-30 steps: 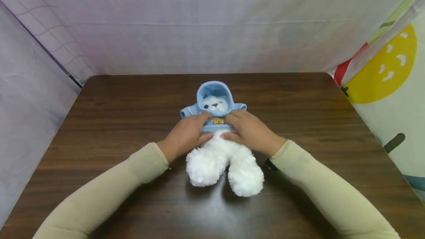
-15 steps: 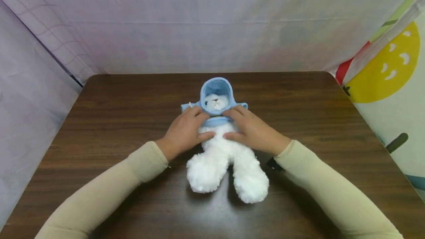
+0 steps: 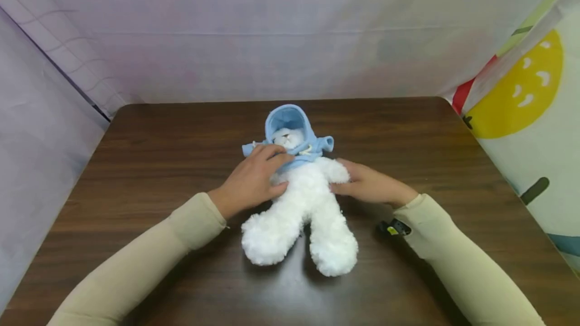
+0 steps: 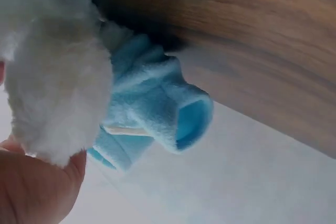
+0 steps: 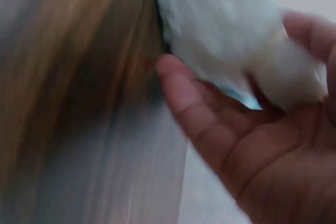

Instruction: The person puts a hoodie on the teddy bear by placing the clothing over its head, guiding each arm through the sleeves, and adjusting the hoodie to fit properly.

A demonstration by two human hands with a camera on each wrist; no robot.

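A white plush toy (image 3: 303,190) lies face up on the table, with a light-blue hoodie (image 3: 310,145) around its head and upper body. Its hood frames the face, and both sleeves stick out sideways. My left hand (image 3: 256,177) grips the toy's left-hand side in the head view, fingers over the hoodie hem and thumb on the fur. A furry arm (image 4: 60,87) sits by that thumb in the left wrist view. On the other side, my right hand (image 3: 369,182) holds the other furry arm (image 3: 333,170) between thumb and fingers. The right wrist view is blurred.
The brown wooden table (image 3: 158,165) has its far edge against a pale curtain (image 3: 272,34). At the right hangs cloth with a yellow printed shape (image 3: 521,89). A black device (image 3: 394,228) is strapped under the right wrist.
My right hand has left the hoodie front and moved right and down to the furry arm, which now shows. The hoodie's drawstring is uncovered. My left hand stays nearly in place.
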